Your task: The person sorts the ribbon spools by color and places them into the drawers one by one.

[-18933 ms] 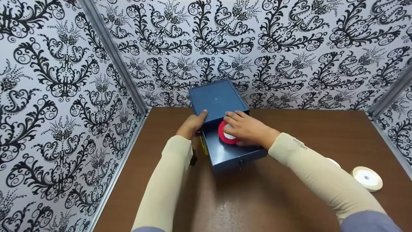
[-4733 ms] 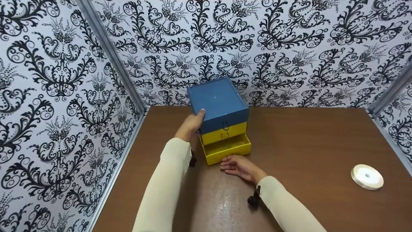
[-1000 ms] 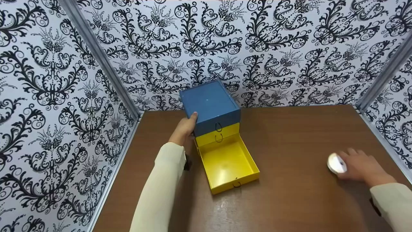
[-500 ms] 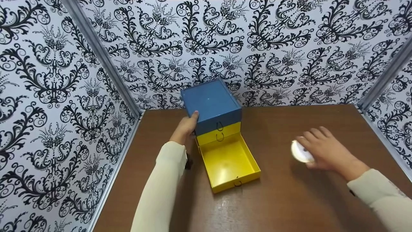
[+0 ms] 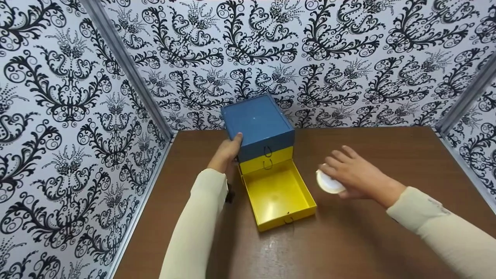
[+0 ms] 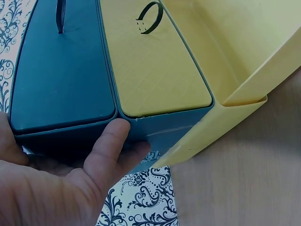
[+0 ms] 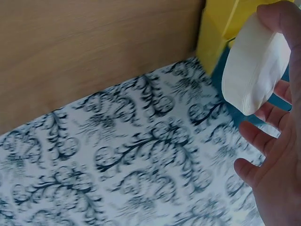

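Observation:
A stacked drawer box [image 5: 257,120] has a blue top drawer, a yellow one below it and a yellow bottom drawer [image 5: 275,193] pulled far out, with nothing in it. My left hand [image 5: 226,153] grips the box's left side, thumb over the top edge; in the left wrist view its fingertips [image 6: 115,134] press the side wall near the front. To the right of the pulled-out drawer, my right hand [image 5: 360,176] holds a roll of cream ribbon [image 5: 328,184] in the air. The right wrist view shows thumb and fingers pinching the ribbon roll [image 7: 251,66], other fingers spread.
The box stands at the back of a brown table [image 5: 368,151], close to a patterned back wall [image 5: 329,58]. Another patterned wall [image 5: 69,128] runs along the left. Black loop pulls [image 5: 267,164] stick out from the drawer fronts.
Earlier the right hand put a red roll into the blue drawer; later that drawer was shut and the bottom one opened. In the last second the ribbon roll moved left, lifted. The left hand stayed.

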The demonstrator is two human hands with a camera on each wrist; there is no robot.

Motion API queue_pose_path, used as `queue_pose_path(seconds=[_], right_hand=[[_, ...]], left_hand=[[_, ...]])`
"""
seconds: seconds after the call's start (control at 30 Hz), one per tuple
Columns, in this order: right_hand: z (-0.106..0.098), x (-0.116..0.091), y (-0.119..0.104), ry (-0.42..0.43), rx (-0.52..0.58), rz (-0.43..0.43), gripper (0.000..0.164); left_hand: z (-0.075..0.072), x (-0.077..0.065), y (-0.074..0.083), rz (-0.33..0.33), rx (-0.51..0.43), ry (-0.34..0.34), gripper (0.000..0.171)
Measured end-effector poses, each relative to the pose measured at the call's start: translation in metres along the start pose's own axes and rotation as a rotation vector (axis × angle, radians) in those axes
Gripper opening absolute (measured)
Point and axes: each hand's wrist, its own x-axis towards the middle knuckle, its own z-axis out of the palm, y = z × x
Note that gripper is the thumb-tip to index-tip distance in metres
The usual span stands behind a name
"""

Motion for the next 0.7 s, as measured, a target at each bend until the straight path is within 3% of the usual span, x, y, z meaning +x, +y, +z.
queue_pose_path(seconds=[0.3,0.7], right_hand=[[-0.001,0.052,-0.018,-0.049,0.021,-0.085,0.089],[0.055,0.097,-0.051,-0.095,0.033,-0.094,0.082]], left_hand=[[0.002,0.001,0.003,-0.004,-0.009,0.01,0.075],[0.002,0.002,0.0,-0.02,0.031,0.018,0.077]])
